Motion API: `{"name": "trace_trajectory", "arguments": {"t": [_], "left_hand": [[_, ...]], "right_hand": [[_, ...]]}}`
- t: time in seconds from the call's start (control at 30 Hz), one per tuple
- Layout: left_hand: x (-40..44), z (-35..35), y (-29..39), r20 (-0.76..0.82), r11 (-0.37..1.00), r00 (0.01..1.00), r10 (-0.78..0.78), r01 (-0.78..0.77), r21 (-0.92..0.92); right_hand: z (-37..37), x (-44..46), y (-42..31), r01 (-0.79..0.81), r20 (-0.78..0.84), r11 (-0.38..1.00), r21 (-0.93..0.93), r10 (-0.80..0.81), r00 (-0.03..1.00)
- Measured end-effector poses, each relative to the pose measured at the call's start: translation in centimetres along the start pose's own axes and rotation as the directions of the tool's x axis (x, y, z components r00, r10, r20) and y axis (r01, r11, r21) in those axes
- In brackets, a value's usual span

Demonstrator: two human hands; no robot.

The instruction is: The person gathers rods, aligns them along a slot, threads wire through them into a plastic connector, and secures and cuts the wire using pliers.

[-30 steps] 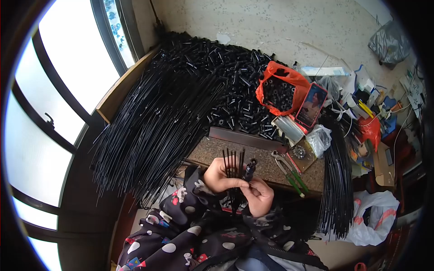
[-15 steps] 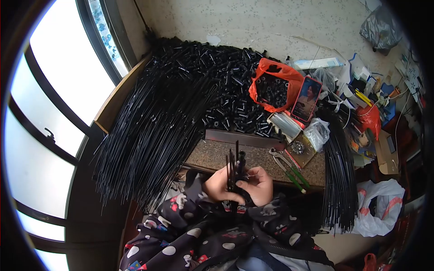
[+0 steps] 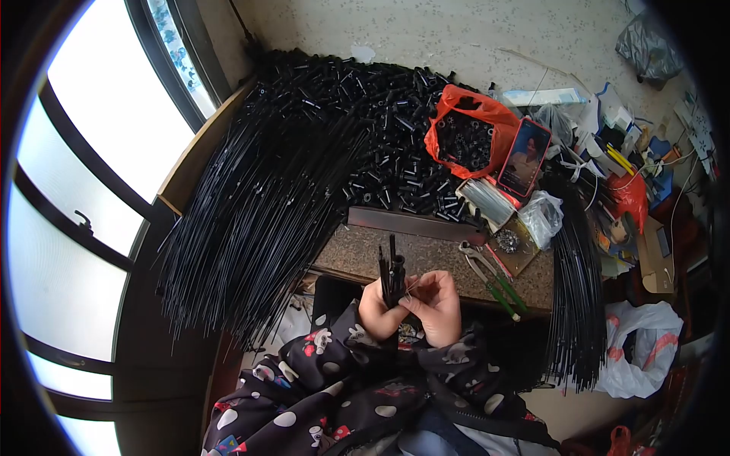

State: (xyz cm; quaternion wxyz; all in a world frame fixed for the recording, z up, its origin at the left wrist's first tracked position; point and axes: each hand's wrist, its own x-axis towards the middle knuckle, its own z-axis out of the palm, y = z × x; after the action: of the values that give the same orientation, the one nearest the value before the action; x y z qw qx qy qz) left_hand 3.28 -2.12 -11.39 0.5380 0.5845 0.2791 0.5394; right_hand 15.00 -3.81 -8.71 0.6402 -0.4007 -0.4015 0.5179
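My left hand (image 3: 376, 313) is wrapped round a small upright bundle of black rods (image 3: 386, 277), with a black tubular part (image 3: 398, 267) standing among them. My right hand (image 3: 439, 310) is close beside it, thumb and fingertips pinched together at the bundle's right side. A thin strand shows near those fingertips, too fine to name. Both hands are in front of the worktop's near edge, above my lap. Pliers with green handles (image 3: 494, 281) lie on the worktop to the right of my hands.
Long black rods (image 3: 251, 220) fill the left side, below a heap of short black tubes (image 3: 395, 152). A dark bar (image 3: 411, 226) edges the heap. Nearby are a red bag (image 3: 494, 125) of small parts, a phone (image 3: 525, 157) and another rod bundle (image 3: 576, 304).
The bundle of rods has tilted and sits lower in my left hand. My right hand has drawn slightly away from it, fingertips still pinched. The whole view has shifted a little.
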Motion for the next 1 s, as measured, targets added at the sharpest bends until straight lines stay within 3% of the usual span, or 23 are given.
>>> {"name": "trace_trajectory", "arguments": {"t": [0.03, 0.07, 0.1, 0.17, 0.2, 0.27, 0.3, 0.33, 0.43, 0.53, 0.6, 0.63, 0.67, 0.7, 0.73, 0.83, 0.87, 0.97, 1.0], "left_hand": [[-0.4, 0.1, 0.0, 0.003, 1.000, 1.000, -0.001, 0.001, -0.002], [-0.6, 0.1, 0.3, 0.031, 1.000, 0.999, -0.011, 0.012, -0.026], [-0.4, 0.1, 0.7, 0.064, 0.999, 0.998, -0.009, 0.012, -0.050], [0.4, 0.2, 1.2, 0.118, 0.996, 0.992, 0.036, -0.027, -0.080], [0.6, 0.3, 1.3, 0.076, 0.998, 0.996, 0.054, -0.052, -0.025], [1.3, 0.5, 1.7, -0.019, 0.994, 0.996, 0.085, -0.083, 0.078], [1.9, 0.6, 2.3, -0.012, 0.993, 0.995, 0.097, -0.096, 0.066], [2.7, 0.9, 3.9, 0.046, 0.988, 0.991, 0.127, -0.131, 0.087], [3.1, 1.1, 8.0, 0.143, 0.978, 0.976, 0.161, -0.177, 0.110], [2.8, -0.3, 10.5, 0.223, 0.993, 0.971, 0.083, -0.062, -0.098], [2.7, -1.1, 10.3, 0.174, 0.992, 0.978, 0.112, -0.099, -0.080], [2.5, -1.4, 10.1, 0.128, 0.991, 0.983, 0.130, -0.123, -0.059], [2.4, -1.5, 10.0, 0.082, 0.989, 0.986, 0.147, -0.145, -0.038], [2.5, -1.3, 10.2, 0.080, 0.987, 0.984, 0.158, -0.156, -0.041], [2.8, -0.7, 10.3, 0.146, 0.989, 0.979, 0.142, -0.146, 0.017], [3.7, 0.3, 11.0, 0.265, 0.980, 0.959, 0.099, -0.140, 0.141], [4.1, 0.2, 11.5, 0.291, 0.982, 0.951, 0.104, -0.145, 0.125], [5.1, -0.9, 12.4, 0.310, 0.981, 0.945, 0.101, -0.148, 0.129], [5.5, -1.6, 11.8, 0.260, 0.968, 0.946, 0.191, -0.225, 0.109]], "right_hand": [[-0.1, 0.1, -0.3, -0.109, 0.048, 0.988, 0.108, 0.105, 0.993], [-0.2, 0.1, -0.5, -0.099, 0.043, 0.989, 0.107, 0.095, 0.995], [-0.3, 0.2, -0.9, 0.047, 0.059, 0.994, -0.097, -0.041, 0.997], [-0.4, 0.8, -2.0, 0.347, 0.165, 0.809, -0.474, -0.306, 0.938], [-0.4, 0.9, -2.6, 0.378, 0.168, 0.791, -0.481, -0.340, 0.925], [-0.1, 0.5, -3.3, 0.506, 0.246, 0.619, -0.601, -0.459, 0.854], [-0.2, 0.3, -3.7, 0.546, 0.288, 0.526, -0.652, -0.494, 0.820], [-0.2, 0.1, -4.8, 0.545, 0.291, 0.517, -0.660, -0.494, 0.820], [0.4, -1.2, -8.7, 0.740, 0.472, 0.155, -0.654, -0.681, 0.560], [-2.9, -1.8, -9.5, 0.656, 0.427, 0.147, -0.741, -0.650, 0.628], [-7.6, -1.0, -6.8, 0.435, 0.320, 0.114, -0.893, -0.518, 0.793], [-9.4, -1.4, -5.2, 0.443, 0.331, 0.104, -0.890, -0.521, 0.787], [-10.8, -2.2, -3.8, 0.264, 0.311, -0.170, -0.949, -0.379, 0.872], [-12.0, -2.8, -2.6, 0.094, 0.229, -0.450, -0.888, -0.255, 0.939], [-12.7, -3.0, -1.7, 0.096, 0.237, -0.455, -0.885, -0.262, 0.935], [-13.8, -3.0, -0.2, 0.012, 0.007, 0.129, -0.992, -0.033, 0.999], [-13.6, -3.1, -0.5, 0.015, 0.010, 0.133, -0.991, -0.034, 0.999], [-9.5, -3.7, -5.7, 0.287, 0.270, 0.287, -0.914, -0.098, 0.958], [-7.8, -3.9, -8.0, 0.375, 0.353, 0.337, -0.864, -0.127, 0.927]]}}
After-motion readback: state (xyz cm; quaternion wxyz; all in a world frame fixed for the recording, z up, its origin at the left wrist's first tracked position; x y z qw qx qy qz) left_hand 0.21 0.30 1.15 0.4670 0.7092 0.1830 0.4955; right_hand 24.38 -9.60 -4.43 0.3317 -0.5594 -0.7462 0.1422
